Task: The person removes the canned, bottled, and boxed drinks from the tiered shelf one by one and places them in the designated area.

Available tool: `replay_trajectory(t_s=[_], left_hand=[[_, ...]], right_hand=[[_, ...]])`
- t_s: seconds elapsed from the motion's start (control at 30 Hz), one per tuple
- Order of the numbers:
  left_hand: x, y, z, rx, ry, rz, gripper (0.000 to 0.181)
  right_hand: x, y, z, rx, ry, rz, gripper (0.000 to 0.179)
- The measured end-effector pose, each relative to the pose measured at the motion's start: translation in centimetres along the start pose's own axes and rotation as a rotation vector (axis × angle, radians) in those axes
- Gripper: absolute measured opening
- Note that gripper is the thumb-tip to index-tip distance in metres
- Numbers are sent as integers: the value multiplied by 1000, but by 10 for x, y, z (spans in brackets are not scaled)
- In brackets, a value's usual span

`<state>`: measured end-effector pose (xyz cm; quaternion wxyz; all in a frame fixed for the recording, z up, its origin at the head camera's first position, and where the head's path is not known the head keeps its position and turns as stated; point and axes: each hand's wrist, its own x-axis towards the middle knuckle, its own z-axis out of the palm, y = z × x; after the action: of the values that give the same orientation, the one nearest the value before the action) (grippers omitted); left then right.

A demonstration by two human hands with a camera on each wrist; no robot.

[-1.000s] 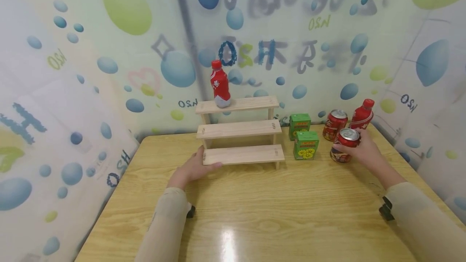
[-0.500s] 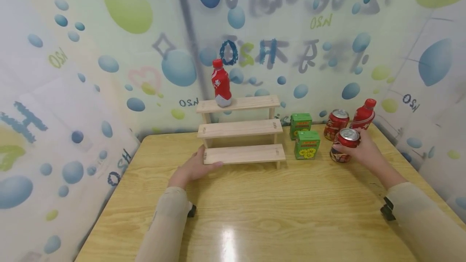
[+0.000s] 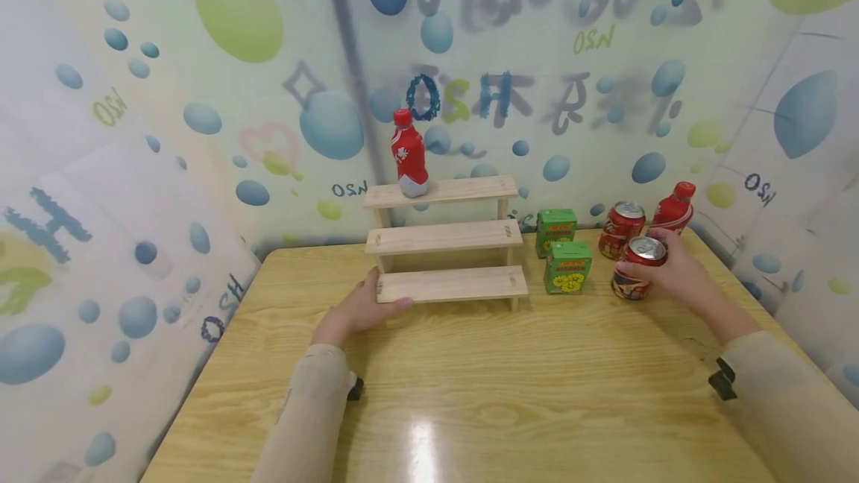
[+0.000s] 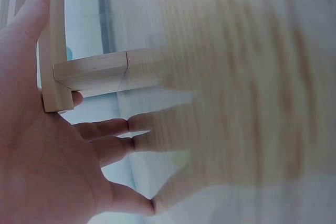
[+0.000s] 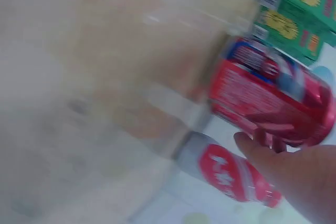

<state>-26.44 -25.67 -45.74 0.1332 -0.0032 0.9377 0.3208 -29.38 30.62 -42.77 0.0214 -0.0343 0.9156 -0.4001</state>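
Observation:
My right hand (image 3: 684, 278) grips a red soda can (image 3: 631, 285) at the right of the table, its thumb across the can's near side. In the right wrist view the same can (image 5: 262, 98) shows blurred, fingers close against it. My left hand (image 3: 359, 310) rests at the left end of the three-tier wooden shelf (image 3: 446, 285). Its thumb lies along the front edge of the lowest plank (image 4: 51, 51), while the other fingers (image 4: 113, 148) spread out straight at the tabletop. On the top tier stands a red bottle (image 3: 410, 159).
Two green drink cartons (image 3: 567, 274) stand one behind the other, right of the shelf. Behind the held can are another red can (image 3: 620, 233) and a second red bottle (image 3: 673, 211). A patterned wall covering (image 3: 268, 95) encloses the table (image 3: 429, 379) at the back and sides.
My right forearm has shifted slightly to the right, with the hand still at the can. The left hand stays at the shelf end, and the view drifts a little.

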Motion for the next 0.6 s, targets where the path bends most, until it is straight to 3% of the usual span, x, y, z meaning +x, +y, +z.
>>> replay_trajectory(t_s=[0.1,0.33,0.47,0.6], left_hand=[[0,-1,0,4,0,-2,128],[2,-3,1,5,4,11,128],[1,-1,-1,4,3,16,127],[1,0,0,8,2,19,125]], right_hand=[[2,-21,-10,3,12,-24,112],[13,-92,-28,-66,24,-94,106],[27,-134,-19,-70,20,-165,99],[49,-176,3,-52,-14,-230,92]])
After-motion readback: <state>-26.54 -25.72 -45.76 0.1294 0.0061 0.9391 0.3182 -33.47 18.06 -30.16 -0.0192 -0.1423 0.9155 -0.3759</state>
